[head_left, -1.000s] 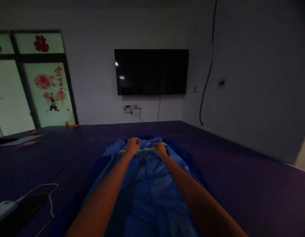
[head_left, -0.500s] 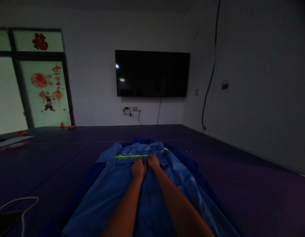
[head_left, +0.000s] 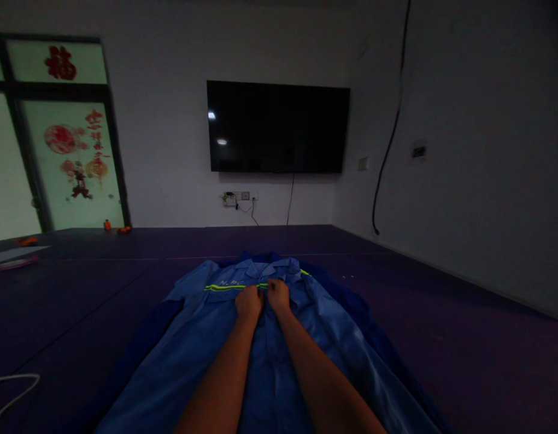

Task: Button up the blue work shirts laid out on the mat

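Observation:
A blue work jacket (head_left: 206,337) with a collar and yellow-green chest stripes lies spread on the purple surface, its collar toward the wall. A darker blue garment (head_left: 342,295) shows beneath it along the sides and top. Both hands are at the jacket's front opening, level with the chest stripe. My left hand (head_left: 249,302) has its fingers closed on the front edge. Close beside it, my right hand (head_left: 278,294) is curled shut on the other side of the front, a little higher. The fingertips are mostly hidden and dark.
A white cable (head_left: 17,386) curves at the lower left. Small orange objects (head_left: 120,229) and a pale flat sheet (head_left: 17,254) lie at the far left. A television (head_left: 279,128) hangs on the far wall; a black cable (head_left: 390,144) dangles along the right wall.
The view has shifted slightly. My right hand has moved up a little toward the collar, and its fingers are more curled. The left hand stays at the front edge.

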